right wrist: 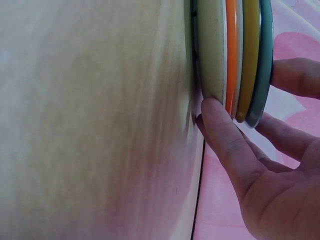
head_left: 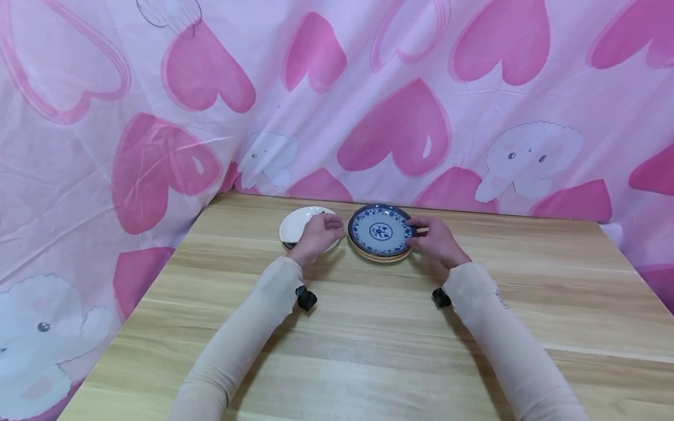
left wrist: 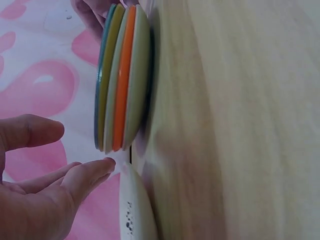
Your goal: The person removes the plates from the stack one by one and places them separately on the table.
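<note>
At frame centre, the right hand (head_left: 438, 240) pinches the rim of the floral-topped plate stack (head_left: 380, 230), apparently for steadiness; the left hand (head_left: 317, 234), thumb apart, hovers unladen over the white plate (head_left: 296, 222).

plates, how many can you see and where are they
6 that I can make out: a white plate, and to its right a stack of five, from the top teal, mustard, pale, orange and cream. More may be hidden in the stack.

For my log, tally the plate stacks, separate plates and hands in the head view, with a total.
Plate stack: 1
Separate white plate: 1
Hands: 2 (left hand, right hand)
Total: 4
</note>
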